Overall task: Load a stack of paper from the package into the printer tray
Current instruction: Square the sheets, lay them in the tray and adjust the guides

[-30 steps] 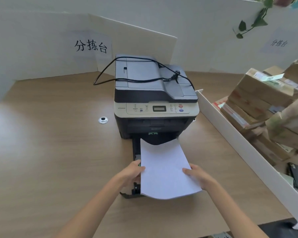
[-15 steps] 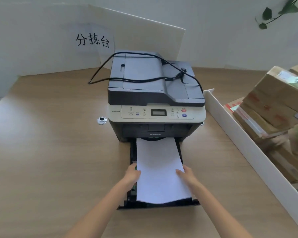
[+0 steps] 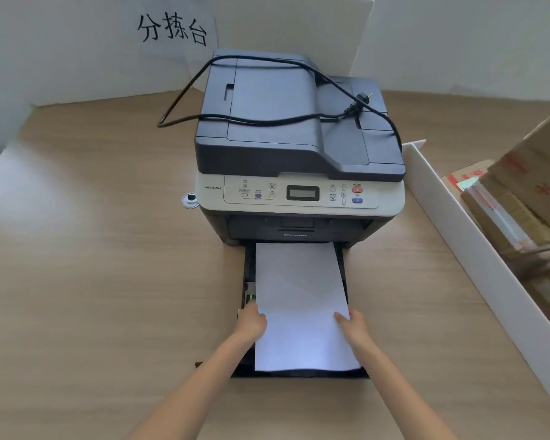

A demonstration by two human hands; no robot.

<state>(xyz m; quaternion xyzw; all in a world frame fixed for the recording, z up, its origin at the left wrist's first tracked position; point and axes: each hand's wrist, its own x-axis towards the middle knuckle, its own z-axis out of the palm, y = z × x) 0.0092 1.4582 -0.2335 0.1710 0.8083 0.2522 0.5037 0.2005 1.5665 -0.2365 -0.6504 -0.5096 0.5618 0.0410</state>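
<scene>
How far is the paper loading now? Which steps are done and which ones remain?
Done: the tray is pulled out of the printer, and the paper stack lies in it, its far edge under the printer's front. In hand: the left hand and right hand hold the stack's side edges, seating it. Left: release the paper and push the tray shut.

Both forearms are bare, no sleeves, watch or rings showing; the left hand [image 3: 251,325] and right hand [image 3: 351,328] are ungloved.
</scene>
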